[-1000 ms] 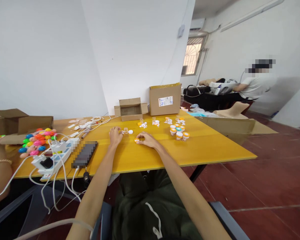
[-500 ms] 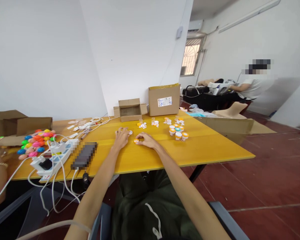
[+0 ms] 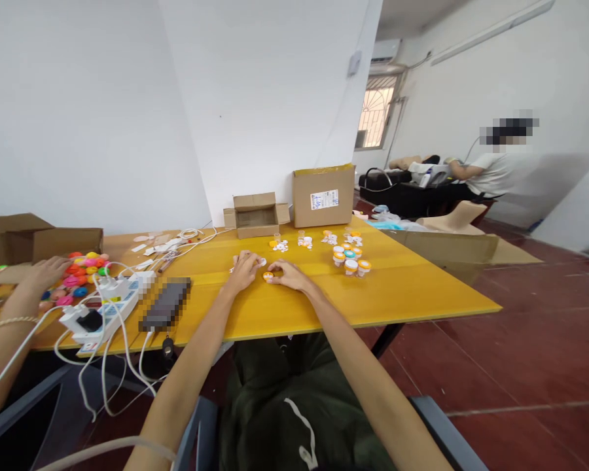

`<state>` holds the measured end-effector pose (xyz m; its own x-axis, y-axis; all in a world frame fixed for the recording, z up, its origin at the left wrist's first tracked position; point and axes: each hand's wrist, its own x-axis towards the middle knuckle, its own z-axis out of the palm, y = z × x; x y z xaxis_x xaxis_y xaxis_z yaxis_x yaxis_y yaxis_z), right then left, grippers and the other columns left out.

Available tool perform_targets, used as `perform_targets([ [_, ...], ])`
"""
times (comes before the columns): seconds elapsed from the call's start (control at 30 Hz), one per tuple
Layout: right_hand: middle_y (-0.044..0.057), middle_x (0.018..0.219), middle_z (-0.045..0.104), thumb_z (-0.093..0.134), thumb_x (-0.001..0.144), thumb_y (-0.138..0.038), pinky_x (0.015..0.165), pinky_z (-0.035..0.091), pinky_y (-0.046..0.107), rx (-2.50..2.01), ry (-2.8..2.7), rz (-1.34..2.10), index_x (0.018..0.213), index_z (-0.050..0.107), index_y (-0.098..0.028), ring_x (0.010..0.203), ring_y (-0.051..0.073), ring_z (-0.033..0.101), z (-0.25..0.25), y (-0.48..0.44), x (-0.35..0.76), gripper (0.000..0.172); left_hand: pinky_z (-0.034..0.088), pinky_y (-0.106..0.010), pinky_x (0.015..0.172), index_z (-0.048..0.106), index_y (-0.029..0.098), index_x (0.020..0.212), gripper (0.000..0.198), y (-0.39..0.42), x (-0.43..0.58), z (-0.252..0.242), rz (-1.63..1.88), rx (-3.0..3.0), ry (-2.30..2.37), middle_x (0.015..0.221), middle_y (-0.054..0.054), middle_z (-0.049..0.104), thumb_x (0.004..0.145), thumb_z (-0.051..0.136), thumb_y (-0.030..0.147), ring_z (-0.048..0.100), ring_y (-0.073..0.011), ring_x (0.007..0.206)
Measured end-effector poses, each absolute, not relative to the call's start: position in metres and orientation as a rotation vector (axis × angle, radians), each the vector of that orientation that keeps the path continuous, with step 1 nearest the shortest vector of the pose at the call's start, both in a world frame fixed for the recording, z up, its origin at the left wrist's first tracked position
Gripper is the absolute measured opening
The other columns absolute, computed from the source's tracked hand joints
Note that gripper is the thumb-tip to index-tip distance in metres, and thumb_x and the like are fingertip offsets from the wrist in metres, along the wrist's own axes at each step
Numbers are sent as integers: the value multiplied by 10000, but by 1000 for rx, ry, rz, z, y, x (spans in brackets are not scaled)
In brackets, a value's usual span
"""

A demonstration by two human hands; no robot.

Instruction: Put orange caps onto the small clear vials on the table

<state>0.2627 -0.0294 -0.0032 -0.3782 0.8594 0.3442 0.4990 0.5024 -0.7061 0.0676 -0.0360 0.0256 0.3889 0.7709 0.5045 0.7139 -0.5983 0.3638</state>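
Yellow tabletop (image 3: 412,291), white wall (image 3: 260,98) behind | right hand (image 3: 285,273) pinching an orange-rimmed cap (image 3: 267,277), low on the tabletop | left hand (image 3: 244,269) curling close by a white lid (image 3: 262,261), grip hidden, can't tell | capped jars (image 3: 351,266) clustering off to the right

I find the yellow table (image 3: 412,288) bearing, to my right, a cluster of lidded jars (image 3: 351,267); towards the back, piled small white pieces (image 3: 281,246), an open carton (image 3: 256,231) and a labelled carton (image 3: 304,206); leftward, coloured balls (image 3: 92,263), a power strip (image 3: 122,311), a dark device (image 3: 171,302).
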Motion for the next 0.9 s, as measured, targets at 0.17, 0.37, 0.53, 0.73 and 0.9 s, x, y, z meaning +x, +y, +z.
perform_targets([
  [0.17,31,1004,691,804,663,-355,930,467,407,-1156,-2023,661,926,699,-229,970,228,638,-2,-31,261,309,416,-329,891,606,226,887,151,-35,71,29,1045,2391,1221,951,-27,653,936,490,309,555,-192,950],
  [0.37,28,971,695,813,649,-378,894,487,377,-1140,-1987,685,893,698,-227,938,217,644,-3,-31,261,309,461,-292,785,593,199,820,236,-30,72,29,1000,2302,1093,835,-10,640,939,456,350,568,-164,808],
  [0.53,25,963,693,828,626,-352,874,500,363,-1132,-1970,723,884,695,-220,922,210,645,-4,-30,261,319,480,-296,757,626,197,788,253,-29,72,28,909,2264,1050,787,-10,667,898,505,390,590,-171,773],
  [0.73,21,935,683,827,608,-306,875,494,365,-1156,-1945,737,860,693,-214,908,212,643,-3,-30,259,300,501,-317,768,683,195,774,294,-29,72,28,889,2238,1049,781,-21,714,853,561,451,618,-188,771],
  [0.9,14,919,676,821,610,-344,850,489,348,-1161,-1970,717,860,694,-214,894,204,635,-2,-30,260,309,500,-299,736,695,188,737,315,-32,72,30,898,2247,1068,767,-23,729,834,580,466,626,-178,737],
])
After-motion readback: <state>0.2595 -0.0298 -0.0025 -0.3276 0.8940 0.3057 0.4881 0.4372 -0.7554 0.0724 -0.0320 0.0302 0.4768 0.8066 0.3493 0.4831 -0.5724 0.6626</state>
